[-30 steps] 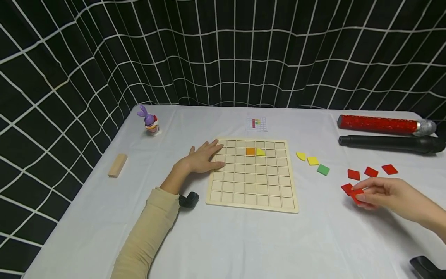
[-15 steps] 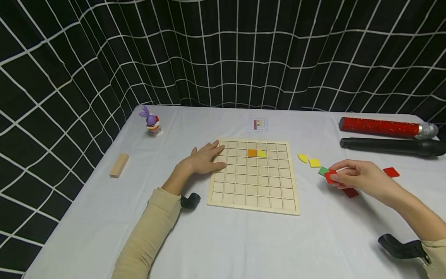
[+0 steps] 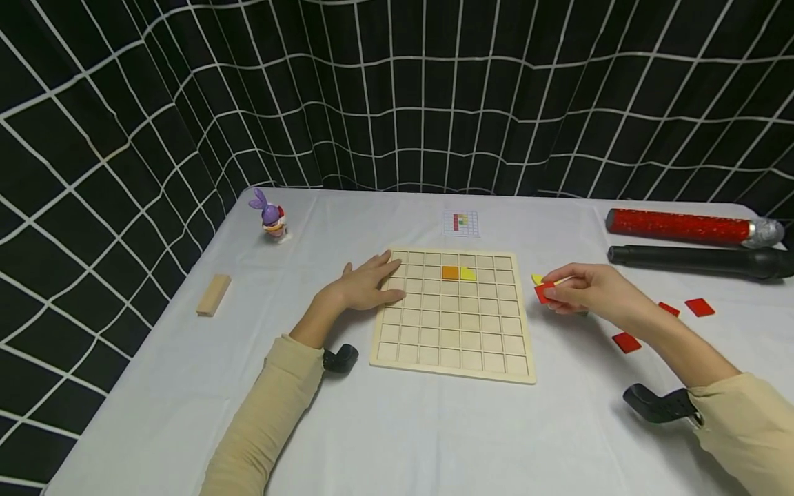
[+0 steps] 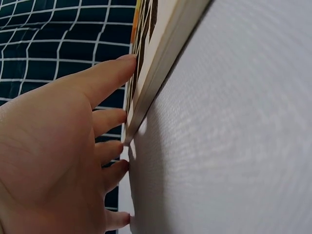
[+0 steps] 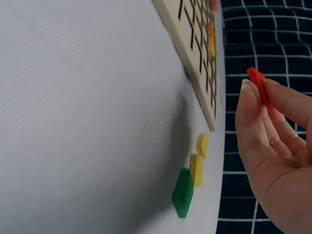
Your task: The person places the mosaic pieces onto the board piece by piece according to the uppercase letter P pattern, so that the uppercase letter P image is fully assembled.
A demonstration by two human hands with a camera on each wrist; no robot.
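White table [image 3: 434,427], black grid curtain behind. Left hand [image 3: 362,282] flat, fingers straight, pressing the wooden grid board [image 3: 453,344] at its left edge. Right hand [image 3: 589,288] pinches a red tile [image 3: 543,292] in the air just right of the board, above the yellow pieces [image 5: 199,158] and green piece [image 5: 183,192].

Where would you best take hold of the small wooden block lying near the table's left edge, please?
Pinch the wooden block across its two long side faces, with a hand coming down from above. It lies flat, narrow and elongated, with bare table along both sides for the fingers.
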